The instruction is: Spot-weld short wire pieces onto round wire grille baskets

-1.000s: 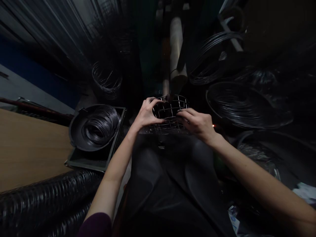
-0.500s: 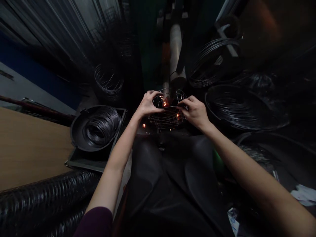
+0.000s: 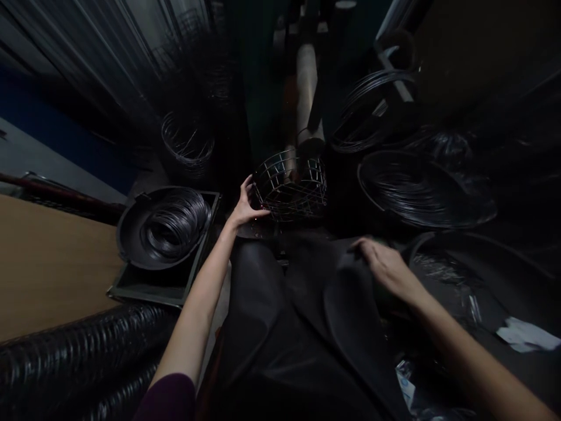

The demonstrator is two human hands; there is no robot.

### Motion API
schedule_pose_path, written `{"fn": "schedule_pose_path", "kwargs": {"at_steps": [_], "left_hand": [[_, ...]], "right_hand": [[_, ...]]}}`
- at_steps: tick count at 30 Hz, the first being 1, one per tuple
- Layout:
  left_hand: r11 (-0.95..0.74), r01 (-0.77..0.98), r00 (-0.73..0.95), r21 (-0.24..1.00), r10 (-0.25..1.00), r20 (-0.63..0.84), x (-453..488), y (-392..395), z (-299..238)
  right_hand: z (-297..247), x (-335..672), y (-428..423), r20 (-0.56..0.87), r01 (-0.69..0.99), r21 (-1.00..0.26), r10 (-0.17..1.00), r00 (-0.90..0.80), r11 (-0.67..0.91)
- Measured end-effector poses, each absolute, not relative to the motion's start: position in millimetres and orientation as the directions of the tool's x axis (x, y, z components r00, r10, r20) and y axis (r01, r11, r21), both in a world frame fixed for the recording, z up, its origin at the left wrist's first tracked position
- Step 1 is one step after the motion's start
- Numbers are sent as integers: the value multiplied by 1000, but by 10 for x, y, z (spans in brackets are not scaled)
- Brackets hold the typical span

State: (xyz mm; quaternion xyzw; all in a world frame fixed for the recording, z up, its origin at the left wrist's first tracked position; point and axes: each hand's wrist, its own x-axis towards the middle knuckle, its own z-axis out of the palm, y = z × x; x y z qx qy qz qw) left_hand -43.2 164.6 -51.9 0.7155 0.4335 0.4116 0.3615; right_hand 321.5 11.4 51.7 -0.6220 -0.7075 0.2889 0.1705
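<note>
Touching a wire basket, the left hand has fingers apart, the right hand fingers together.

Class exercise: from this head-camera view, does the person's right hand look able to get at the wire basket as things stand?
Probably yes: the right hand is apart from the wire basket, at the dark apron, but nothing visible seems to block the way across the lap.
</note>
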Motion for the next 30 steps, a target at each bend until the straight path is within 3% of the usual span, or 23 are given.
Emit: {"fn": "schedule_pose_path", "kwargs": {"at_steps": [3,8,15,20,23,27,30], "left_hand": [[-294,230,171,928,951,259,-380,1588,-550],[-400,285,136,871,916,377,-392,1418,-368],[-597,372,229,711,801,553,-488,1003,15],[-645,496,438,581,764,474,-337,885,370],[-620,564,480,545,783,395,-238,881,463],[-617,570,489,543,786,379,-175,929,501],[-614,548,487,569,787,380,-145,970,506]], "right_hand": [[138,3363,-153,-323,792,-611,908,-268,17],[-114,3541,-229,-396,727,-686,824,-406,29],[769,2898,173,-130,545,-838,960,-249,28],[1330,2312,701,-382,572,-815,826,-414,-91],[1297,2172,870,-266,708,-694,867,-422,131],[1119,2185,795,-70,819,-263,836,-544,510],[1031,2264,688,-53,769,-3,767,-639,640]]}}
